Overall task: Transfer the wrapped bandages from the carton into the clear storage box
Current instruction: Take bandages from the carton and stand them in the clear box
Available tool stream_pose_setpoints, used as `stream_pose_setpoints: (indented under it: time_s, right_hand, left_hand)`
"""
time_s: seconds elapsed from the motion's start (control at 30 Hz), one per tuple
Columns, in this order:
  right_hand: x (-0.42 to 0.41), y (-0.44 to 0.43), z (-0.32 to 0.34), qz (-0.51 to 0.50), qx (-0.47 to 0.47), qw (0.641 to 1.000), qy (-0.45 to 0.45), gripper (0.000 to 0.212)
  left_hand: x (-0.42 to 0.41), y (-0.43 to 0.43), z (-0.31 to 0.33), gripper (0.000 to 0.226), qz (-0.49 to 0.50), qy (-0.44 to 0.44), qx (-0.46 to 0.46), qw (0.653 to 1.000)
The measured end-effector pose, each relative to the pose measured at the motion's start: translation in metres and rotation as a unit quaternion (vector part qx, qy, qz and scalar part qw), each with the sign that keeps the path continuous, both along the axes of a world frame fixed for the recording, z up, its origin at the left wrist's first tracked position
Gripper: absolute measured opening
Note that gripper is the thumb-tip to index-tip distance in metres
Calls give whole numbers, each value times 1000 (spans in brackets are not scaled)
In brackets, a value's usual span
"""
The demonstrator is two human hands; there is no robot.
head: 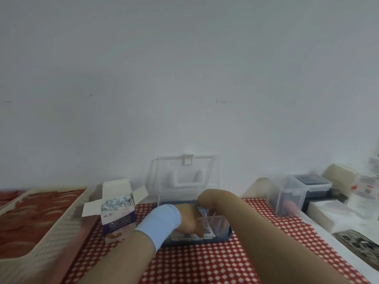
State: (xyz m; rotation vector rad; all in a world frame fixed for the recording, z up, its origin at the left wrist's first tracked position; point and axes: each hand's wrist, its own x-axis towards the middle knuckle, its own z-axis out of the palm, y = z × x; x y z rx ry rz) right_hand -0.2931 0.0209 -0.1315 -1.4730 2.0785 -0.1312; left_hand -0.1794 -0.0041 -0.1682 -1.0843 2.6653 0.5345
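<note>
Several bandages (185, 237) touch left fingers (194, 229) — inside box (229, 232).

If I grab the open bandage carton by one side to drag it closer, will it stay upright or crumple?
Probably light: a thin card carton filled with small wrapped bandages. It stands tall on a narrow base on the checked cloth, so a high push may tip it. The open flaps look floppy; grip the body, not them.

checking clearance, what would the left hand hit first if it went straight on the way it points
The left hand would likely meet the wrapped bandages first, by the clear insert; depth is unclear.
</note>
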Motion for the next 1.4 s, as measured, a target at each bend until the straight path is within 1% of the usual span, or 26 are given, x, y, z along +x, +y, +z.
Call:
stream_pose_setpoints:
  time_s: [0.03,0.13,0.17,0.27,0.37,0.43,0.53,0.63,0.7,0.77,0.83,0.93,1.03,1.13,1.2,1.33,1.4]
  right_hand:
    - [-1,0,1,-8,0,1000,-9,38]
    - [-1,1,13,-22,13,999,-32,38]
    - [-1,-1,17,-39,13,998,-41,39]
    - [3,-6,29,-80,-18,995,-54,43]
    - [12,-14,37,-72,-95,990,-77,34]
    - [24,-19,41,-48,-159,980,-113,28]
    - [53,-19,44,39,-238,961,-134,25]
    - [85,-23,40,148,-280,945,-86,23]
    - [106,-30,35,194,-301,932,-50,22]
    - [123,-38,30,217,-313,924,-28,21]
    - [139,-48,26,242,-302,922,5,22]
    - [158,-61,18,275,-272,920,61,21]
    - [172,-71,8,286,-255,918,103,19]
    - [182,-78,0,293,-239,912,162,18]
    - [187,-83,-5,288,-244,907,185,19]
    - [191,-88,-12,280,-261,903,195,21]
    - [188,-88,-15,261,-280,909,164,22]
  left_hand:
    - [3,0,4,20,6,11,7,1000]
    - [14,-3,23,47,13,43,5,999]
    - [20,-4,31,50,12,55,1,998]
    - [40,-8,56,45,34,88,-23,995]
    - [72,-14,74,36,70,160,-68,982]
    - [98,-20,78,29,106,206,-97,968]
    - [140,-31,72,21,171,249,-132,944]
    - [181,-40,58,23,243,263,-160,920]
    - [201,-43,47,25,286,262,-166,907]
    - [213,-45,37,22,298,250,-163,907]
    - [219,-47,27,22,286,248,-152,913]
    - [224,-50,15,32,261,252,-119,924]
    - [229,-55,10,36,260,268,-104,922]
    - [231,-59,9,36,270,296,-105,910]
    - [231,-59,10,34,275,300,-103,907]
    - [233,-61,11,31,275,302,-104,907]
    - [234,-61,11,31,275,311,-94,905]
